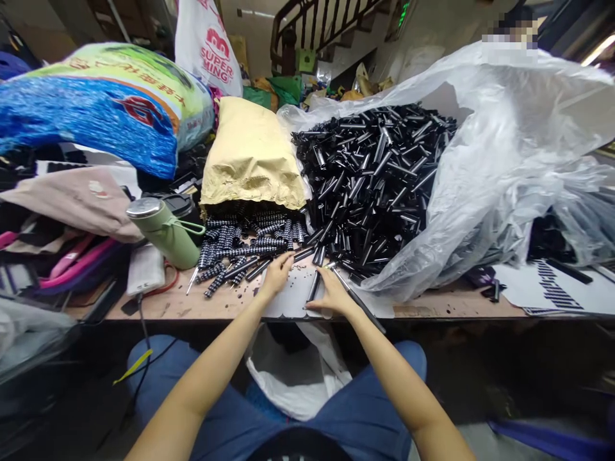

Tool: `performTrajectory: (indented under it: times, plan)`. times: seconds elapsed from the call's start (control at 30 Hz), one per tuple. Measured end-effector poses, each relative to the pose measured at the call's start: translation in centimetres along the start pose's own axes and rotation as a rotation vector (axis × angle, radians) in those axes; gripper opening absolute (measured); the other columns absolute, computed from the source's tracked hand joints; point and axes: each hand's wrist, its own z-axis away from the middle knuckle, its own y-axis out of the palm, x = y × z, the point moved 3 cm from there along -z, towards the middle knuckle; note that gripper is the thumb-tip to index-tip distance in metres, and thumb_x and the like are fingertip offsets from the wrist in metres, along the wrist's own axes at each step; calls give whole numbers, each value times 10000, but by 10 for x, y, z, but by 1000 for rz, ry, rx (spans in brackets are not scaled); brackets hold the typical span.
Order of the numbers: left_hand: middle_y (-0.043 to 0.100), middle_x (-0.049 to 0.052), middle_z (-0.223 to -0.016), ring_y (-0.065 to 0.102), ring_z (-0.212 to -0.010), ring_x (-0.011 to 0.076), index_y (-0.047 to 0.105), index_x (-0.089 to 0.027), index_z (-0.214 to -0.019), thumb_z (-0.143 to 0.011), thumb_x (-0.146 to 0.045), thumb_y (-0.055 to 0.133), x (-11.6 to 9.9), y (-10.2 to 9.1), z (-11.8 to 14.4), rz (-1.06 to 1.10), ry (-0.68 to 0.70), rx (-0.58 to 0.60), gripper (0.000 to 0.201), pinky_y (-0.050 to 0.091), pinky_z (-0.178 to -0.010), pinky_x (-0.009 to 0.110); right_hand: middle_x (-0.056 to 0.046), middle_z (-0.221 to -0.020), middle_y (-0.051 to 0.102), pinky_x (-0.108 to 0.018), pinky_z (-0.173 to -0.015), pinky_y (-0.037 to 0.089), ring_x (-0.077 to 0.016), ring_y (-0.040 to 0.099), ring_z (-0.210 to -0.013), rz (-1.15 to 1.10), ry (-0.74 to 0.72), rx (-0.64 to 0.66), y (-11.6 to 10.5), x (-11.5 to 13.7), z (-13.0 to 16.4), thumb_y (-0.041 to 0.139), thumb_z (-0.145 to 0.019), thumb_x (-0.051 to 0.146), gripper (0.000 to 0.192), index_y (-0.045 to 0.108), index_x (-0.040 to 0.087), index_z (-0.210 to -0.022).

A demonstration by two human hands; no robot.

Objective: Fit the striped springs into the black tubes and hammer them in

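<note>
1. A long black rod (358, 299) lies slanted on the wooden table (432, 306), running from just under the right hand (331, 291) out past the table's front edge.
2. The right hand rests palm down on the rod's upper end, fingers curled over it; a short black tube (313, 286) lies just left of the hand, touching its fingertips. Whether the fingers actually pinch the rod cannot be told.
3. The left hand (277, 272) lies flat and loose beside the right one, its fingertips reaching a black tube (303, 253) at the edge of the heap. It grasps nothing that shows.
4. Left of the left hand, black-and-white spiralled springs (240, 246) spill in a loose fan from the mouth of a tan paper sack (250, 153).
5. Behind the right hand rises a big heap of glossy black tubes (375, 173), lying on an opened clear plastic bag (504, 160) that billows to the right.
6. A green flask (166, 230) with a metal lid lies tilted at the left, near the springs, beside a white power bank (145, 269).
7. Further left sit pink cloth (77, 198) and a blue-and-green woven sack (100, 102).
8. Under the table edge, a white plastic bag (298, 374) hangs between the person's knees in blue jeans (365, 410).
</note>
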Motion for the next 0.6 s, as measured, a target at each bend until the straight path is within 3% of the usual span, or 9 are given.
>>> performTrajectory:
  times: [0.1, 0.23, 0.37, 0.5, 0.6]
  plan:
    - [671, 104, -1039, 609, -987, 235, 626, -189, -1173, -899, -317, 481, 14, 17, 16, -425, 202, 53, 336, 480, -893, 393, -203, -1421, 393, -511, -1110, 289, -348, 363, -1332, -4, 3, -22, -2, 0, 5, 832, -474, 576, 1176, 306, 150, -1435]
    - [632, 152, -1133, 607, -1035, 272, 545, -152, -1270, -927, -292, 398, 26, 28, 23, -631, 250, 177, 398, 480, -897, 439, -189, -1420, 406, -491, -1105, 302, -340, 382, -1320, -16, -1, -41, -3, 5, 13, 838, -445, 593, 1190, 320, 167, -1429]
    - [599, 138, -1216, 586, -1114, 267, 512, -185, -1268, -934, -308, 358, 28, 27, 25, -559, 276, 233, 388, 461, -947, 437, -178, -1425, 406, -482, -1107, 297, -342, 376, -1326, -27, 22, -53, -3, 5, 18, 846, -430, 589, 1205, 313, 181, -1431]
    - [600, 93, -1242, 562, -1166, 276, 532, -253, -1207, -881, -367, 466, 23, 23, 29, -390, 220, 259, 351, 429, -1002, 448, -168, -1434, 403, -481, -1123, 267, -344, 363, -1337, -24, 10, -54, -2, 5, 21, 857, -445, 553, 1183, 310, 196, -1431]
    - [634, 76, -1136, 619, -1051, 272, 565, -260, -1132, -836, -414, 529, 11, 22, 31, -171, 100, 174, 335, 509, -875, 404, -192, -1434, 397, -493, -1125, 262, -356, 355, -1344, -46, 7, -45, -3, 13, 22, 856, -435, 566, 1206, 303, 175, -1432]
